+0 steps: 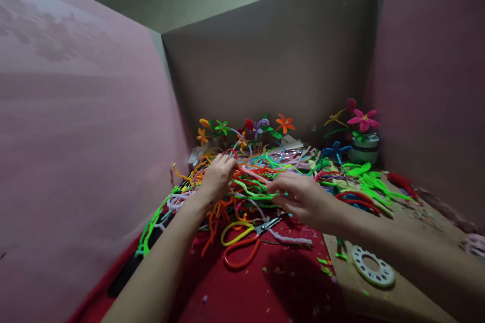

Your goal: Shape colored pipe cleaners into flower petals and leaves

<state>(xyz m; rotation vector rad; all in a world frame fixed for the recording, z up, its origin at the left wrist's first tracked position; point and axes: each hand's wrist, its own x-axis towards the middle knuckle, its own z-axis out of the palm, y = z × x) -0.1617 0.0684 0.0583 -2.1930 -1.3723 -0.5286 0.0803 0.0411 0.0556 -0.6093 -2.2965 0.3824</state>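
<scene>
A pale pink pipe cleaner [256,175] stretches between my two hands above a tangled heap of coloured pipe cleaners [252,192]. My left hand [219,179] is closed at its left end, fingers pinched together. At the other end, my right hand [293,194] grips it between thumb and fingers. Just below the hands lie scissors [259,229] with one yellow and one red handle loop, their blades pointing to the right under my right hand. A lilac pipe cleaner [290,238] lies beside them on the red cloth [227,298].
Pipe-cleaner flowers [285,123] stand along the back wall, with a pink one [364,120] by a pale green container [364,149]. A round white disc with holes [373,266] lies on a cardboard sheet [348,287] at right. Pink walls [87,151] enclose the sides.
</scene>
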